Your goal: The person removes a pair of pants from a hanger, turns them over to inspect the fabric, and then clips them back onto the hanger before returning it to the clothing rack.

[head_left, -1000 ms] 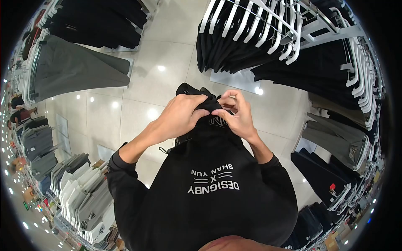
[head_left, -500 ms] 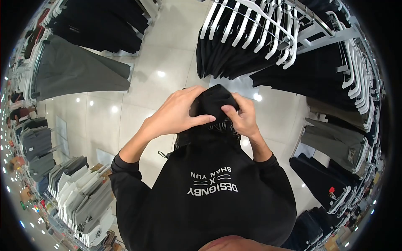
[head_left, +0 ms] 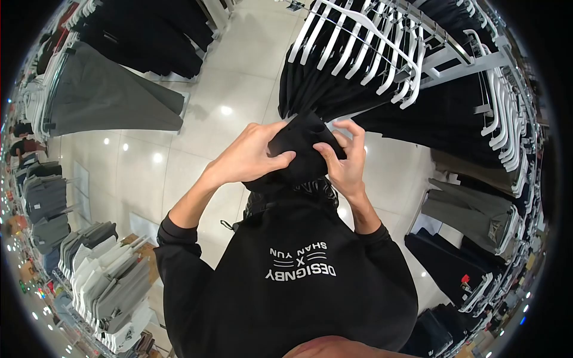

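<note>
A folded black garment (head_left: 301, 140) is held up in front of my chest, and its exact kind cannot be made out. My left hand (head_left: 253, 156) grips its left side, thumb lying over the near face and the other fingers hidden behind. At the right edge, my right hand (head_left: 347, 158) pinches the cloth with the thumb on its face; the index finger is bent and lifted off the cloth. Just beyond the garment hang several black trousers (head_left: 325, 89) on white hangers (head_left: 358, 45), overlapping its top in this view.
Grey trousers (head_left: 113, 95) hang on a rack at the left. More dark and grey trousers (head_left: 468, 206) hang along the right. Light-coloured clothes (head_left: 104, 274) on hangers stand at the lower left. Pale glossy floor tiles (head_left: 224, 89) run between the racks.
The garment and both hands have shifted slightly up and left, closer to the hanging black trousers. My right index finger has lifted away from the cloth. The view has turned a little.
</note>
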`<state>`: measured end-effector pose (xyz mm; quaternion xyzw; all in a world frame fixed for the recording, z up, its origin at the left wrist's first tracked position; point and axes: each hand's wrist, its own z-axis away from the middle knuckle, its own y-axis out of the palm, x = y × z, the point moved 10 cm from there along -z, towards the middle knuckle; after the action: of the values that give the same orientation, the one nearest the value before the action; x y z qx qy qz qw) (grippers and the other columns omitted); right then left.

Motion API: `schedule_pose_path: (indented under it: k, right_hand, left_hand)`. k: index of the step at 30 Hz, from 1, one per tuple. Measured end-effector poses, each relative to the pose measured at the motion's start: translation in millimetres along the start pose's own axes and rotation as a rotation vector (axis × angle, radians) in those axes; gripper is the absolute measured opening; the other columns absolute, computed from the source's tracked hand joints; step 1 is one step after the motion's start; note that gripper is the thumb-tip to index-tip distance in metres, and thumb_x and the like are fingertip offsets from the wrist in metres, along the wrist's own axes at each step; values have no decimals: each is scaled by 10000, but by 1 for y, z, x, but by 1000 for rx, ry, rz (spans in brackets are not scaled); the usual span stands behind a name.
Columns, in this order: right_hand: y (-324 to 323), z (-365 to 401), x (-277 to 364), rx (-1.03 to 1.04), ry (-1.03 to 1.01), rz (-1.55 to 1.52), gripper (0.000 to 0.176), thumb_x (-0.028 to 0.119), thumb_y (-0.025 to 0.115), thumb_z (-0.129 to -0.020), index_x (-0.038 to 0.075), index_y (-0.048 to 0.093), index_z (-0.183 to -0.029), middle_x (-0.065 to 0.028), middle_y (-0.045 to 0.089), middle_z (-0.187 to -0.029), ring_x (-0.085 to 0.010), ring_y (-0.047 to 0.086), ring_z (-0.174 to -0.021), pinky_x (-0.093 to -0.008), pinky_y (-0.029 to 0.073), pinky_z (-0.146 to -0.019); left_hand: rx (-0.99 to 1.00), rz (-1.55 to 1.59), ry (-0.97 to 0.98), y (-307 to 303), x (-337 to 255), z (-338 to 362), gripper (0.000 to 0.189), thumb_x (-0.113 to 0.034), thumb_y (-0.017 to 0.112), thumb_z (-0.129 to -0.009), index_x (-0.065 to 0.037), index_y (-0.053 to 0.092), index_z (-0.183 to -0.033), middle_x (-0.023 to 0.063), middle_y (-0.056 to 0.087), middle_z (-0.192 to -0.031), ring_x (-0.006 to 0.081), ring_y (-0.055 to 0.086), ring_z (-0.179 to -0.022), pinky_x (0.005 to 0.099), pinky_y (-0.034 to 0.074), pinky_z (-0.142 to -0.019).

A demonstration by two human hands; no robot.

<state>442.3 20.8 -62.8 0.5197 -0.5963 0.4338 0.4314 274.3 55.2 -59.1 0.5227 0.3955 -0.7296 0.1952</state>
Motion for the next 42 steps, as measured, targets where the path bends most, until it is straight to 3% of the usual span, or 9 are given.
schedule_pose_path:
  k: [3, 6, 9, 14, 21, 26, 35, 38, 42]
  right_hand:
    - [1, 2, 0, 45, -93, 98, 191, 16, 784, -901, -36, 684, -1055, -100, 718, -818, -182, 704, -721, -269, 525, -667]
    - [8, -2, 8, 173, -142, 170, 138, 0, 776, -892, -60, 694, -985, -92, 679, -791, -191, 650, -691, -274, 500, -658]
    - [16, 0, 1, 308, -81, 105, 125, 6, 765, -896, -85, 696, -947, -104, 647, -834, -213, 599, -735, -297, 484, -694]
    - [27, 0, -2, 439, -24, -15, 165, 66, 741, -931, -87, 690, -966, -144, 621, -1024, -249, 581, -914, -350, 474, -817]
    - [37, 1, 1, 628, 13, -33, 200, 106, 688, -990, -93, 676, -976, -164, 640, -1096, -271, 588, -926, -364, 476, -845]
    - [41, 5, 1, 687, 96, 33, 230, 104, 640, -1019, -113, 663, -947, -181, 656, -1149, -296, 607, -925, -380, 489, -841]
    - [40, 6, 6, 628, -9, 97, 251, 105, 639, -1016, -113, 627, -893, -211, 656, -1141, -348, 617, -875, -387, 509, -795]
    - [30, 4, 12, 412, -119, 266, 205, 81, 700, -981, -99, 636, -909, -182, 689, -1112, -272, 662, -869, -349, 527, -766]
    - [18, 14, -15, 161, 154, -64, 148, 41, 762, -933, -80, 686, -972, -127, 718, -1104, -142, 677, -894, -277, 533, -759]
  left_hand:
    - [29, -20, -100, -3, -2, 1, 380, -141, 729, -858, 67, 667, -1170, 118, 660, -764, 128, 513, -632, 289, 466, -603]
    - [34, 20, -97, -4, -8, 1, 355, -116, 726, -843, 63, 673, -1144, 109, 648, -745, 134, 513, -625, 286, 468, -609]
    - [37, 10, 18, -1, -9, 0, 476, -94, 714, -843, 67, 623, -1281, 156, 573, -636, 188, 466, -496, 341, 438, -528]
    - [35, 25, 37, 1, -11, 2, 457, -87, 722, -807, 70, 634, -1228, 166, 599, -667, 215, 493, -523, 356, 437, -546]
    - [142, -131, 25, 9, -17, 5, 406, -174, 820, -788, 74, 648, -1060, 107, 591, -686, 155, 496, -591, 312, 452, -578]
    - [-1, -64, -27, 5, -15, 4, 417, -248, 868, -799, 65, 649, -963, 97, 586, -675, 148, 472, -586, 313, 424, -563]
    - [-158, -16, -16, 0, -6, 13, 255, -175, 803, -880, 55, 704, -928, 79, 634, -671, 117, 525, -579, 293, 445, -560]
    - [-198, 21, -49, -4, -4, 17, 246, -172, 795, -886, 55, 713, -933, 81, 654, -671, 109, 556, -578, 287, 457, -560]
    - [-171, 11, -110, -3, -1, 18, 246, -176, 793, -884, 53, 719, -935, 89, 669, -678, 107, 580, -580, 289, 465, -560]
